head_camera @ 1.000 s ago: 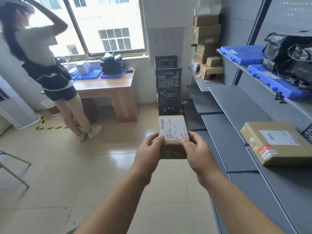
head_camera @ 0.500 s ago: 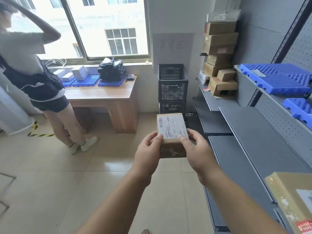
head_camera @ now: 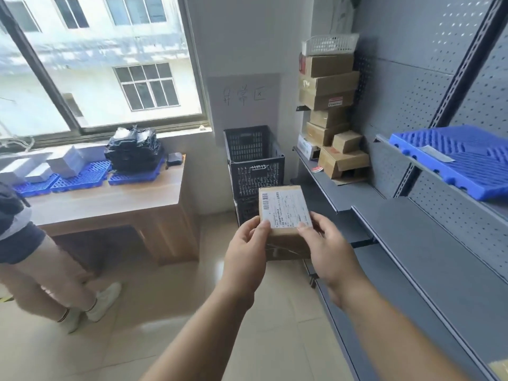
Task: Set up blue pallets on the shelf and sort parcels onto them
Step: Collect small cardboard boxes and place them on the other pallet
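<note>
I hold a small brown parcel [head_camera: 284, 207] with a white shipping label in front of me, over the floor beside the shelving. My left hand [head_camera: 247, 250] grips its left side and my right hand [head_camera: 327, 248] grips its right side. A blue pallet [head_camera: 453, 158] lies on the upper grey shelf at the right, with nothing on it but a strip of tape. More blue pallets [head_camera: 82, 177] lie on the wooden desk at the left, carrying white packets and a black bag [head_camera: 133, 149].
The grey metal shelf [head_camera: 428, 248] runs along the right. A stack of cardboard boxes [head_camera: 330, 105] stands at its far end, topped by a white basket. Black crates [head_camera: 254, 166] are stacked in the corner. Another person [head_camera: 33, 257] stands at the left by the desk [head_camera: 110, 199].
My view has swung left and forward along the shelf; the large parcel on the shelf has slid almost out of view at the lower right. Both hands keep hold of the small parcel.
</note>
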`<state>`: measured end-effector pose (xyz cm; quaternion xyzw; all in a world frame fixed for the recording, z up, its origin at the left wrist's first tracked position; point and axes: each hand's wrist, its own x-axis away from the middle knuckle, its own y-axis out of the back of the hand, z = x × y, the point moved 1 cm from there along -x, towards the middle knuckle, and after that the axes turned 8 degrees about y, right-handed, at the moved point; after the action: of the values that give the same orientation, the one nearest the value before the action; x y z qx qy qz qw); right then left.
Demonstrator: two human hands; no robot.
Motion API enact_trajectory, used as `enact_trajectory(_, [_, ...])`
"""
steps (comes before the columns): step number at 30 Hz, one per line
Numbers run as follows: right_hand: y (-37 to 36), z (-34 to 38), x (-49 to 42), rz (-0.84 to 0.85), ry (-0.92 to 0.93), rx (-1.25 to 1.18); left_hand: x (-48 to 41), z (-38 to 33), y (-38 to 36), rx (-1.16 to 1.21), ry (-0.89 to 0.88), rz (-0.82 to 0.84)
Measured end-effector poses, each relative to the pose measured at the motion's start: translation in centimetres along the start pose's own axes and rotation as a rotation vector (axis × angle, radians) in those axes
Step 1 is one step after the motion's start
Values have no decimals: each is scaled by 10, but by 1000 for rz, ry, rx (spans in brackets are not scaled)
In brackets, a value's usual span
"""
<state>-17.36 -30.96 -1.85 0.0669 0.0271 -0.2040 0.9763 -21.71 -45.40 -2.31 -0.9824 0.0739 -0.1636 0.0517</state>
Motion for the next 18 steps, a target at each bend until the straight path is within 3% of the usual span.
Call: enact_trajectory(18, [42,-15,-269,-41,25,-51,-232,-86,-118,-168,-85,22])
